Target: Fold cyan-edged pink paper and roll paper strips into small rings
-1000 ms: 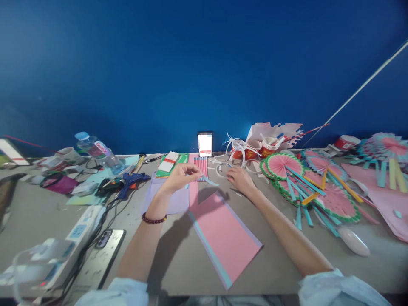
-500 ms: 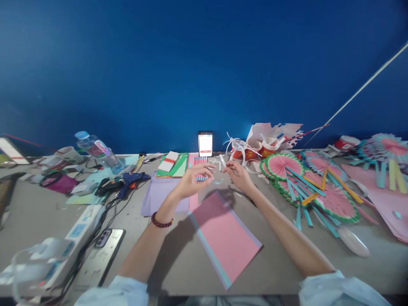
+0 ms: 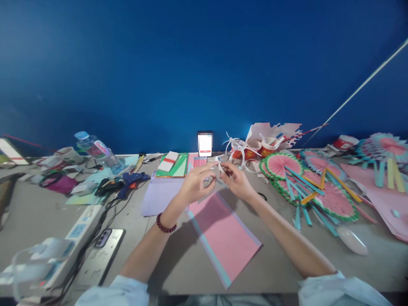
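A small white strip [image 3: 220,168], perhaps paper or tape, is pinched in the fingertips of my right hand [image 3: 237,182]. My left hand [image 3: 198,183] is close beside it, fingers curved and a gap showing between thumb and fingers; I see nothing held in it. Whether its fingertips touch the strip is unclear. Beneath both hands lies a pink paper sheet [image 3: 228,238] with blue and lilac strips along its long edges. Behind my left hand, a striped piece [image 3: 200,161] on pink paper is partly hidden.
Lilac paper [image 3: 162,195] and green sheets [image 3: 178,165] lie left, near a blue glue gun [image 3: 130,182], a bottle [image 3: 102,151], a power strip [image 3: 72,242] and a phone [image 3: 103,255]. Rightward are red cups [image 3: 267,148], watermelon-patterned paper fans [image 3: 283,165] and a white oval object [image 3: 352,241].
My hands have come closer together, my left hand shifting right and my right hand slightly left. The white strip has moved a little toward me with my right hand.
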### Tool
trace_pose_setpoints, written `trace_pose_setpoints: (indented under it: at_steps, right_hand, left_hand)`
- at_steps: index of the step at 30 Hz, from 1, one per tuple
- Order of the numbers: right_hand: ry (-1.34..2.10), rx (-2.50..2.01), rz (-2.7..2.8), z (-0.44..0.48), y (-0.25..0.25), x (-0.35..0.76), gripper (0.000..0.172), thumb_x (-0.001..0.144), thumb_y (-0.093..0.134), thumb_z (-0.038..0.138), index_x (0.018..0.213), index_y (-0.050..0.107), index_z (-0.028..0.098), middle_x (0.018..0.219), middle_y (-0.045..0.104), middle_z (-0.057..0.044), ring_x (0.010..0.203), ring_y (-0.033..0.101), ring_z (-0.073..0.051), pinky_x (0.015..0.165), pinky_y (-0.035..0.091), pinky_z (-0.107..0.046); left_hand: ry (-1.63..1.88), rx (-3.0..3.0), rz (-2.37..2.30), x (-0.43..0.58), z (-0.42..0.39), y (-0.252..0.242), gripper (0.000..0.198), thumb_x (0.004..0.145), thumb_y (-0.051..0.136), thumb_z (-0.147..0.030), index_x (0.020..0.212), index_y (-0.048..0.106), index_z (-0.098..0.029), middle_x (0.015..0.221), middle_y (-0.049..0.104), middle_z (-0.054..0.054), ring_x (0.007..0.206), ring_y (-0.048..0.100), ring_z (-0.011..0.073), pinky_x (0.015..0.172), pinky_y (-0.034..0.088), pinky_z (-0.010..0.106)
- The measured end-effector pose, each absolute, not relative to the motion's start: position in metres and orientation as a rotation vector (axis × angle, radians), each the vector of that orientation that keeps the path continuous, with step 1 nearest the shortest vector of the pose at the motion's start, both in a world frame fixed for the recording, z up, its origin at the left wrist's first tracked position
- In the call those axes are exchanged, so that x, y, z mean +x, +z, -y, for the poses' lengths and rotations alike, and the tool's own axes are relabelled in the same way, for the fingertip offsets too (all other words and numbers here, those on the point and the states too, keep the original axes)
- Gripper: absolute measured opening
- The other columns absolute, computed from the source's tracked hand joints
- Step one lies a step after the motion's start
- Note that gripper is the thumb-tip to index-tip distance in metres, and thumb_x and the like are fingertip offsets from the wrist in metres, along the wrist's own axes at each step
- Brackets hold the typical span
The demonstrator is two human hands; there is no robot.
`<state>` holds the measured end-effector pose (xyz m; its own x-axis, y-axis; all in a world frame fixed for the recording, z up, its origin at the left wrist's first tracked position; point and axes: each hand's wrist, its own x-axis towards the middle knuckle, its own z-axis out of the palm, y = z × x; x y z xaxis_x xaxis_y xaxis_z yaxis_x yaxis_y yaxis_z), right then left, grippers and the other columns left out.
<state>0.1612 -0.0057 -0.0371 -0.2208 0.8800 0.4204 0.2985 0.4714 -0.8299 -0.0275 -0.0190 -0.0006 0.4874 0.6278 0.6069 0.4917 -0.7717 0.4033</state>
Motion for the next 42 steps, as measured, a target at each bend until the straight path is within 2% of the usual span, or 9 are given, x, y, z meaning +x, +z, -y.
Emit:
trace_pose_setpoints:
  at_steps: [8,12,17,22,28,33,36,42]
  right_hand:
    - [0.752,-0.976,1.788,0.003,-0.041,0.161,0.035,0.087,0.051,0.030,0.119,0.057,0.019,0.085,0.065,-0.003,0.084,0.066,-0.017,0.077,0.053,-0.032]
    - [0.682,-1.008,1.787,0.002,-0.041,0.161,0.034,0.086,0.051,0.028,0.118,0.058,0.018,0.084,0.066,-0.003,0.085,0.067,-0.018,0.078,0.053,-0.032]
    - [0.630,-1.055,1.829,0.003,-0.039,0.162,0.035,0.086,0.051,0.029,0.118,0.059,0.016,0.083,0.067,-0.004,0.083,0.067,-0.018,0.077,0.052,-0.032]
    - [0.659,-1.047,1.812,0.004,-0.037,0.162,0.035,0.087,0.050,0.028,0.120,0.058,0.017,0.088,0.070,-0.005,0.086,0.068,-0.018,0.077,0.053,-0.031]
    - [0.708,-1.024,1.763,0.003,-0.035,0.161,0.034,0.085,0.052,0.027,0.116,0.056,0.017,0.083,0.071,-0.004,0.079,0.069,-0.018,0.075,0.054,-0.032]
    - [0.827,-1.089,1.714,0.003,-0.035,0.162,0.039,0.084,0.054,0.029,0.121,0.047,0.019,0.072,0.069,-0.001,0.071,0.070,-0.020,0.072,0.053,-0.034]
    - [0.886,-1.081,1.683,0.002,-0.036,0.164,0.042,0.083,0.055,0.030,0.122,0.043,0.021,0.073,0.068,0.001,0.065,0.069,-0.020,0.070,0.053,-0.034]
    - [1.015,-1.049,1.604,-0.003,-0.042,0.165,0.021,0.081,0.057,0.031,0.098,0.051,0.022,0.076,0.065,0.001,0.058,0.064,-0.014,0.059,0.049,-0.028]
  left_hand:
    - [1.198,2.572,-0.990,-0.026,0.022,0.003,0.008,0.083,0.054,-0.017,0.080,0.061,-0.020,0.123,0.064,0.011,0.111,0.062,0.0221,0.093,0.050,0.037]
    - [1.183,2.410,-0.977,-0.024,0.024,0.006,0.009,0.085,0.055,-0.019,0.078,0.061,-0.020,0.113,0.067,0.010,0.107,0.063,0.0204,0.094,0.050,0.035]
    - [1.188,2.343,-1.021,-0.023,0.023,0.004,0.010,0.085,0.054,-0.019,0.078,0.061,-0.019,0.131,0.058,0.012,0.122,0.055,0.0227,0.101,0.046,0.039]
    - [1.193,2.396,-0.989,-0.022,0.023,0.002,0.009,0.084,0.054,-0.017,0.081,0.063,-0.019,0.126,0.063,0.012,0.117,0.058,0.0228,0.101,0.046,0.042]
    - [1.180,2.296,-0.979,-0.021,0.025,0.005,0.009,0.083,0.056,-0.017,0.077,0.063,-0.019,0.119,0.065,0.011,0.113,0.060,0.0219,0.099,0.047,0.040]
    - [1.152,2.186,-0.938,-0.022,0.026,0.007,0.009,0.082,0.058,-0.017,0.075,0.063,-0.018,0.111,0.066,0.009,0.105,0.063,0.0214,0.091,0.050,0.036]
    - [1.147,2.139,-0.904,-0.023,0.026,0.008,0.010,0.083,0.057,-0.018,0.075,0.063,-0.018,0.105,0.067,0.009,0.100,0.064,0.0200,0.086,0.051,0.033]
    - [1.147,2.048,-0.866,-0.027,0.025,0.012,0.012,0.083,0.058,-0.020,0.072,0.062,-0.017,0.095,0.068,0.008,0.092,0.064,0.0176,0.080,0.051,0.029]
